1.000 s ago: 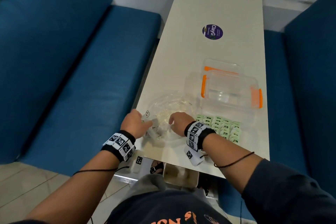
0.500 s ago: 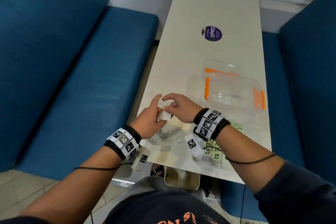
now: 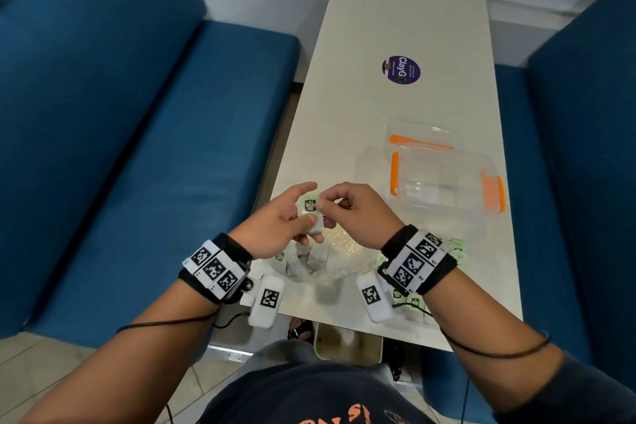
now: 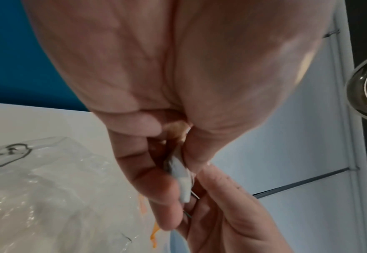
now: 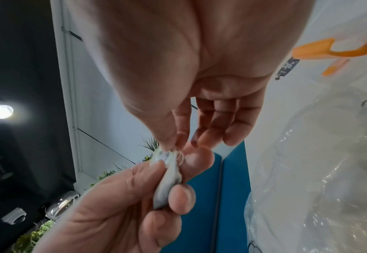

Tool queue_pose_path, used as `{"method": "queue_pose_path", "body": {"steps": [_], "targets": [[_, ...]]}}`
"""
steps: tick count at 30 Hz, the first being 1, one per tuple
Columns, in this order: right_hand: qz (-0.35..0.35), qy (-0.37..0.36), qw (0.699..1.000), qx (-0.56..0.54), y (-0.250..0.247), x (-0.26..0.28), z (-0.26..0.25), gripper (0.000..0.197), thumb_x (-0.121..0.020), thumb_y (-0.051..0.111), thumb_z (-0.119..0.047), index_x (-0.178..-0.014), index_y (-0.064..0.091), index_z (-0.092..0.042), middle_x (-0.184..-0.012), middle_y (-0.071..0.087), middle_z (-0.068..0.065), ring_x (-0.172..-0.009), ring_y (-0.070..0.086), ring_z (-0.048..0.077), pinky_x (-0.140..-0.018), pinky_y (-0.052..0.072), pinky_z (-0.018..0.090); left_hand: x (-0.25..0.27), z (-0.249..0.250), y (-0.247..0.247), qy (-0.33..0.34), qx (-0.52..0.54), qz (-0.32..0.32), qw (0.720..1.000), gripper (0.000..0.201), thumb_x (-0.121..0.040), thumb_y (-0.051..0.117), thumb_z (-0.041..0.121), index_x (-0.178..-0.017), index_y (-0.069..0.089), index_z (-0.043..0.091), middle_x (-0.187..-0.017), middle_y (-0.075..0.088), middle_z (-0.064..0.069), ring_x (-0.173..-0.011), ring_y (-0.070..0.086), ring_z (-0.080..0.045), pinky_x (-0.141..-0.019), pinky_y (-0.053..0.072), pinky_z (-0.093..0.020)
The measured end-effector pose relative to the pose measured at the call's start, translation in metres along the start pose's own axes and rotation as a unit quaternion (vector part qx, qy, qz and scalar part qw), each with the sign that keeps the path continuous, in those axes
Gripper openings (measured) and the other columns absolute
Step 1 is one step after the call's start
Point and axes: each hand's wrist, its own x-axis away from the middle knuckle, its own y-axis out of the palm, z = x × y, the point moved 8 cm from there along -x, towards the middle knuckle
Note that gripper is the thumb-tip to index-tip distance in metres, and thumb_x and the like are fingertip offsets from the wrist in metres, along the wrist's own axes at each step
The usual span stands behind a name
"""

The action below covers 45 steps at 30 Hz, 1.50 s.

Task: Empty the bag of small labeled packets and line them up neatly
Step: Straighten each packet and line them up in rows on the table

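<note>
1. Pinched between both hands above the near end of the table [image 3: 406, 10]: one small white packet [image 3: 310, 213] with a dark label.
2. Left hand [image 3: 275, 220] curled round the packet's lower part, thumb in front, fingers behind.
3. Right hand [image 3: 354, 213] nipping the packet's top edge with thumb and forefinger tip; other fingers loosely bent, holding nothing.
4. Directly beneath the hands, at 6 o'clock from the packet: clear plastic bag [image 3: 330, 262] lying crumpled on the table, a few packets visible inside.
5. At 4 o'clock, partly hidden by the right wrist: green-labelled packets [image 3: 457, 248] on the table near its front edge.
6. At 2 o'clock: clear container [image 3: 447, 189] with orange clips, its lid [image 3: 421, 134] just behind.
7. At 1 o'clock, well apart: round purple sticker [image 3: 401, 69].
</note>
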Motion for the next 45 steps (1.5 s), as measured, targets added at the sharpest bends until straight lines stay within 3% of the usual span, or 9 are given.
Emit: {"method": "queue_pose_path", "body": {"steps": [7,10,13,18,26,29,36,41,45], "targets": [[0.05,-0.011,0.998,0.032,-0.017,0.006,-0.006,0.016,-0.099,0.065,-0.025,-0.091,0.075,-0.015,-0.08,0.071,-0.008,-0.069,0.061,0.0,-0.068,0.046,0.013,0.005,0.024,-0.004,0.027,-0.059,0.063,0.996,0.008,-0.1,0.064,0.016,-0.104,0.068,0.01,-0.097,0.078,-0.006,-0.092,0.073,-0.025,-0.08,0.059,-0.037],[0.086,-0.009,0.996,0.01,-0.027,0.011,-0.006,0.013,-0.098,0.066,-0.028,-0.091,0.074,-0.021,-0.084,0.073,-0.006,-0.081,0.068,0.015,-0.077,0.055,0.028,0.004,0.031,-0.005,0.04,-0.093,0.083,0.991,0.017,-0.097,0.068,0.019,-0.086,0.069,0.007,-0.083,0.075,-0.01,-0.077,0.07,-0.019,-0.072,0.059,-0.032],[0.162,-0.036,0.986,-0.009,-0.042,0.023,-0.01,0.005,-0.097,0.068,-0.027,-0.093,0.07,-0.024,-0.083,0.069,-0.014,-0.074,0.063,0.008,-0.071,0.051,0.025,0.005,0.042,-0.004,0.048,-0.08,0.11,0.989,0.025,-0.096,0.07,0.02,-0.074,0.066,0.011,-0.079,0.073,-0.017,-0.066,0.066,-0.014,-0.063,0.056,-0.024],[0.172,-0.111,0.976,0.072,-0.042,0.047,-0.021,0.012,-0.09,0.077,-0.031,-0.099,0.073,-0.023,-0.097,0.068,-0.011,-0.086,0.066,0.007,-0.076,0.05,0.018,0.0,0.047,0.003,0.041,-0.03,0.112,0.992,0.025,-0.096,0.07,0.022,-0.08,0.071,0.004,-0.08,0.074,-0.016,-0.074,0.069,-0.018,-0.067,0.058,-0.028],[0.206,-0.054,0.977,0.005,-0.044,0.054,-0.008,0.011,-0.088,0.08,-0.023,-0.098,0.079,-0.019,-0.088,0.076,-0.011,-0.085,0.07,0.001,-0.076,0.051,0.014,-0.003,0.054,0.02,0.037,0.05,0.065,0.996,0.027,-0.097,0.068,0.015,-0.093,0.065,-0.012,-0.086,0.074,-0.012,-0.084,0.072,-0.016,-0.07,0.058,-0.028],[0.198,-0.047,0.979,-0.01,-0.044,0.053,-0.007,0.005,-0.091,0.076,-0.025,-0.093,0.079,-0.021,-0.086,0.077,-0.011,-0.084,0.072,0.007,-0.079,0.057,0.028,-0.001,0.058,0.023,0.044,0.044,0.065,0.996,0.024,-0.097,0.068,0.015,-0.09,0.064,-0.007,-0.086,0.075,-0.011,-0.085,0.073,-0.017,-0.068,0.058,-0.029],[0.18,-0.048,0.983,0.006,-0.046,0.056,-0.007,0.008,-0.095,0.071,-0.024,-0.089,0.075,-0.022,-0.081,0.072,-0.009,-0.076,0.064,0.004,-0.073,0.05,0.019,-0.001,0.054,0.023,0.024,0.112,0.085,0.99,0.01,-0.099,0.064,0.008,-0.089,0.064,0.006,-0.083,0.072,-0.013,-0.072,0.066,-0.017,-0.056,0.05,-0.02],[0.153,-0.04,0.987,0.004,-0.042,0.061,-0.007,0.014,-0.098,0.067,-0.029,-0.088,0.072,-0.02,-0.082,0.071,-0.003,-0.079,0.065,0.017,-0.076,0.053,0.033,-0.002,0.051,0.029,0.01,0.205,0.086,0.975,0.011,-0.101,0.057,0.001,-0.104,0.065,0.007,-0.08,0.071,-0.009,-0.069,0.065,-0.013,-0.056,0.049,-0.018],[0.172,-0.066,0.983,0.022,-0.04,0.066,-0.013,0.013,-0.099,0.066,-0.026,-0.09,0.073,-0.02,-0.086,0.074,-0.01,-0.082,0.067,0.007,-0.077,0.052,0.02,-0.002,0.051,0.039,-0.002,0.274,0.061,0.96,0.018,-0.101,0.053,-0.003,-0.111,0.066,0.005,-0.085,0.069,-0.011,-0.075,0.066,-0.016,-0.058,0.052,-0.017]]}}
